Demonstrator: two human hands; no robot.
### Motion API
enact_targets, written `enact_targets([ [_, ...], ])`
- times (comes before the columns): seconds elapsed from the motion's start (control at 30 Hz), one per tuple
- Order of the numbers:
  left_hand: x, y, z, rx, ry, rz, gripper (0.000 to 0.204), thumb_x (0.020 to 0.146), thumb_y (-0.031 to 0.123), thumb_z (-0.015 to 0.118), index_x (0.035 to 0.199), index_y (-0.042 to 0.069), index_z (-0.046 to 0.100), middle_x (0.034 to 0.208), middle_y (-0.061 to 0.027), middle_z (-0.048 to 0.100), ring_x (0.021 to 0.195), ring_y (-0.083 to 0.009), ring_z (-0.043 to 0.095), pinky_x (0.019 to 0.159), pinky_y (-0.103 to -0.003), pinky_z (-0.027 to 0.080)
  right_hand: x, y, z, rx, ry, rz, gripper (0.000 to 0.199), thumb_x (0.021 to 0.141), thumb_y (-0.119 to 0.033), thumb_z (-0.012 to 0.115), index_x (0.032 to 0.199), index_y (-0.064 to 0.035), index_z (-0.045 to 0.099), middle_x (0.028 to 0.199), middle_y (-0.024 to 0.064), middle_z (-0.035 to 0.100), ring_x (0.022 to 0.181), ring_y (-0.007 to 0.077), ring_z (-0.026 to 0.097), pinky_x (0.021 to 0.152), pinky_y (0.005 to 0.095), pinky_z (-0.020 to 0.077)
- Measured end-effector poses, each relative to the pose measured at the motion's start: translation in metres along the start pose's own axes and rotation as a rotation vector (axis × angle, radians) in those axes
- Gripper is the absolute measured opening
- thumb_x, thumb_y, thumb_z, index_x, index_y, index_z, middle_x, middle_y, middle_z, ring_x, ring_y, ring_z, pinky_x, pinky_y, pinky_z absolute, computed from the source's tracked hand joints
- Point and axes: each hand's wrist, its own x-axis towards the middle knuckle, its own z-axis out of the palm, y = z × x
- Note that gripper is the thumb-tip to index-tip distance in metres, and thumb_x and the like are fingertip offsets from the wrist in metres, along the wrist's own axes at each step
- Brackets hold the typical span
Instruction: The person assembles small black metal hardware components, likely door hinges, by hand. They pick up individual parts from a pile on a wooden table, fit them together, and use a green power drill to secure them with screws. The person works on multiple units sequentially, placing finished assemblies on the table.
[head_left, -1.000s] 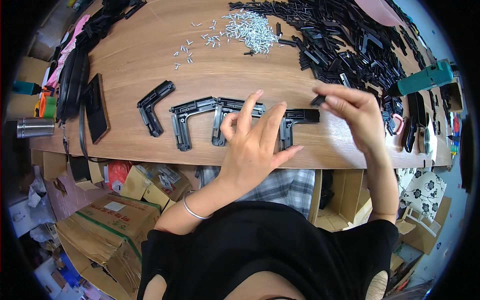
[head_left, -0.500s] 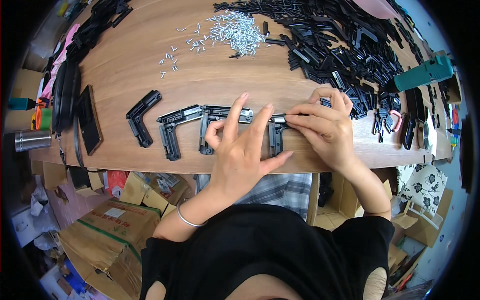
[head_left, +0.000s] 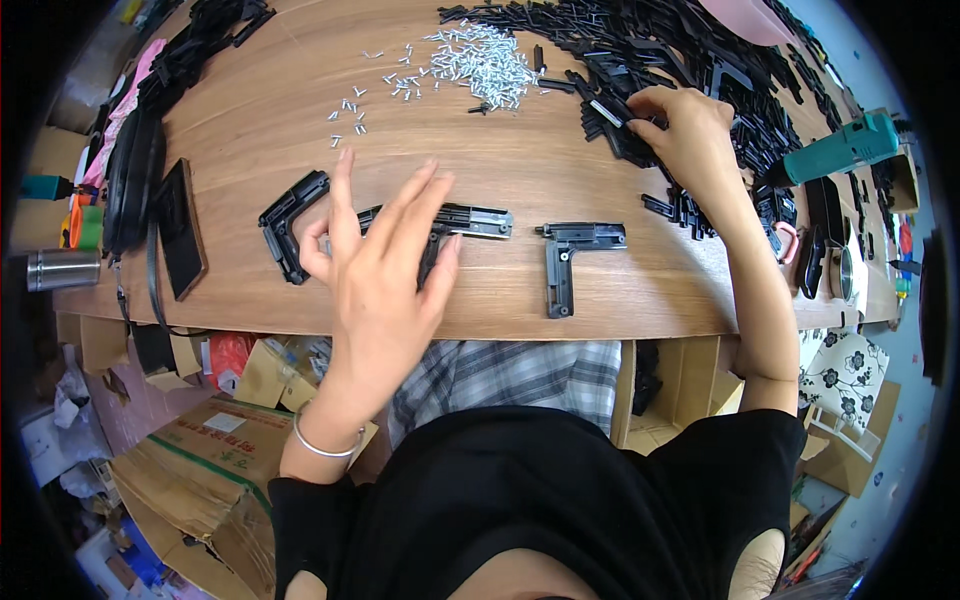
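Observation:
My left hand [head_left: 385,250] hovers over the L-shaped black plastic frames left of centre, its fingers spread and holding nothing. It covers much of the middle frames; one arm of an L-shaped frame [head_left: 485,220] sticks out to its right. Beside it on the left lies another L-shaped black frame [head_left: 288,228]. A further L-shaped frame [head_left: 572,262] lies alone to the right, near the table's front edge. At the heap of black plastic parts [head_left: 690,50], my right hand [head_left: 692,135] pinches a black plastic part [head_left: 610,112] with a silver strip, partly hidden by its fingers.
A heap of small silver screws [head_left: 485,65] lies at the back, with several strays nearby. A teal power screwdriver [head_left: 845,150] rests at the right. On the left are a phone [head_left: 180,230], a black case [head_left: 135,185] and a metal cup [head_left: 63,270]. Cardboard boxes [head_left: 215,450] stand below.
My right hand has left the rightmost L-shaped frame and moved up to the heap of black parts. My left hand has shifted left, uncovering that frame and covering the middle ones.

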Motion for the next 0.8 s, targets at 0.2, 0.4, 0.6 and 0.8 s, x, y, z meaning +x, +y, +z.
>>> enact_targets([
  [0.2,-0.006,-0.008,0.020,-0.086,0.035,0.008,0.031,0.074,0.016,0.067,0.104,0.011,0.062,0.088,-0.0061,0.065,0.125,-0.0239,0.039,0.094,-0.039,0.018,0.006,-0.001,-0.006,0.164,-0.022,0.034,0.023,0.070,-0.007,0.065,0.093,-0.0073,0.065,0.079,0.0082,0.061,0.073,0.0217,0.059,0.070,0.0327,0.0456],
  [0.4,-0.007,0.001,0.030,-0.117,0.093,-0.006,0.032,0.073,0.023,0.069,0.100,0.009,0.062,0.088,-0.0063,0.064,0.121,-0.0231,0.044,0.092,-0.038,0.019,-0.006,-0.021,-0.026,0.501,-0.026,0.161,0.015,0.076,-0.004,0.065,0.091,-0.0016,0.063,0.080,0.0016,0.058,0.072,0.0059,0.054,0.066,0.0201,0.0450],
  [0.6,-0.009,-0.005,0.027,-0.164,0.148,-0.066,0.047,0.069,0.028,0.072,0.109,0.007,0.056,0.090,-0.0063,0.063,0.124,-0.0241,0.040,0.091,-0.039,0.019,-0.031,-0.065,-0.018,0.937,-0.006,-0.043,0.012,0.074,0.000,0.066,0.086,-0.0016,0.068,0.092,0.0047,0.058,0.083,0.0113,0.059,0.068,0.0205,0.0506],
  [0.8,-0.014,-0.010,0.032,-0.129,0.152,-0.066,0.055,0.068,0.029,0.073,0.114,0.008,0.050,0.087,-0.0036,0.067,0.125,-0.0220,0.038,0.093,-0.040,0.017,-0.039,-0.102,0.001,0.609,0.077,-0.327,0.019,0.067,-0.005,0.070,0.086,-0.0045,0.068,0.081,0.0052,0.062,0.071,0.0199,0.060,0.062,0.0282,0.0490],
])
